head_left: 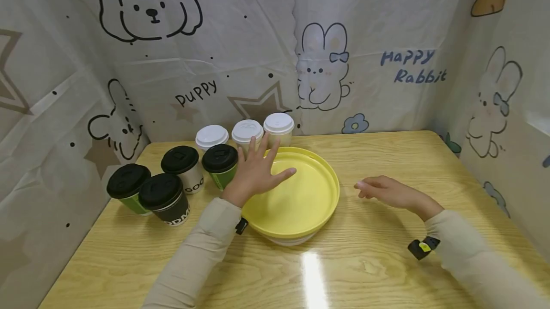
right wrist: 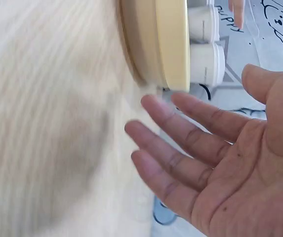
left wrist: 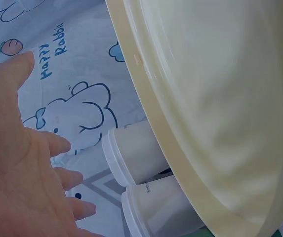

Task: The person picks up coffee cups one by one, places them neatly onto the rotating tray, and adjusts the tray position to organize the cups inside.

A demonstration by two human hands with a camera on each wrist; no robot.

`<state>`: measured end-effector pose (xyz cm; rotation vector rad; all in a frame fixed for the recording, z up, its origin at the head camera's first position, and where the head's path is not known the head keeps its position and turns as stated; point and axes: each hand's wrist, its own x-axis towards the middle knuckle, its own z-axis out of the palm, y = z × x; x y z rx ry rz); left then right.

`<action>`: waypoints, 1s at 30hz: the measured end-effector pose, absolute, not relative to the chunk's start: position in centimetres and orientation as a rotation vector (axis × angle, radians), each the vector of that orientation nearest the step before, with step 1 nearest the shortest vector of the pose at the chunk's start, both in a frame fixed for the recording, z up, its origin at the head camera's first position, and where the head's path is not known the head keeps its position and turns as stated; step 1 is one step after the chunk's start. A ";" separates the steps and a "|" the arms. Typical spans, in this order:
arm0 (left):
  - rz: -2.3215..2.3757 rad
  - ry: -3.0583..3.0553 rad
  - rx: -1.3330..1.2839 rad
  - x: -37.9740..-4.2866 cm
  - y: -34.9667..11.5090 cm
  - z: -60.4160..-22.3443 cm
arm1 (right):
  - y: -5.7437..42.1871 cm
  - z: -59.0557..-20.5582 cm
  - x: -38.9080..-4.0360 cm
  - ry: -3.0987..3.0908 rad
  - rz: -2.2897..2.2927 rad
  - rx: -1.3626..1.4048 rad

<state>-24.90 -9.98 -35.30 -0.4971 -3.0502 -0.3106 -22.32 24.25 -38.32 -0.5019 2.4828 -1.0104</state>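
Observation:
A round yellow lid-like disc (head_left: 302, 194) with a raised rim lies on top of a white base (head_left: 292, 240), of which only a sliver shows. Over the disc's upper left part my left hand (head_left: 253, 173) is held with its fingers spread and nothing in it. In the left wrist view that hand (left wrist: 22, 168) appears apart from the disc's pale rim (left wrist: 151, 108). To the right of the disc is my right hand (head_left: 391, 193), empty, its fingers pointing toward the rim. The right wrist view shows its palm (right wrist: 230, 197) and fingers loosely extended.
Left of the disc stand several black-lidded paper cups, including a dark one (head_left: 165, 199) and a green one (head_left: 220, 165). Behind are three white-lidded cups, the rightmost (head_left: 279, 125) near the disc's far rim. Printed cloth (head_left: 258, 51) encloses the wooden table (head_left: 378, 266).

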 end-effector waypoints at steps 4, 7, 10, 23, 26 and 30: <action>-0.310 -3.048 -0.500 -24.9 -10.0 -35.4 | 23.0 -39.2 -22.5 2.326 -1.129 -0.490; -0.312 -3.052 -0.494 -24.9 -10.0 -35.4 | 22.0 -39.5 -22.5 2.263 -1.151 -0.492; -0.320 -3.057 -0.487 -24.9 -10.1 -35.4 | 21.3 -40.0 -22.4 2.227 -1.160 -0.503; -0.341 -3.067 -0.487 -24.8 -10.1 -35.5 | 19.7 -40.7 -22.2 2.045 -1.247 -0.452; -0.344 -3.070 -0.486 -24.8 -10.1 -35.5 | 19.6 -40.8 -22.2 2.026 -1.257 -0.433; -0.344 -3.072 -0.487 -24.7 -10.0 -35.5 | 19.4 -40.9 -22.2 2.009 -1.261 -0.413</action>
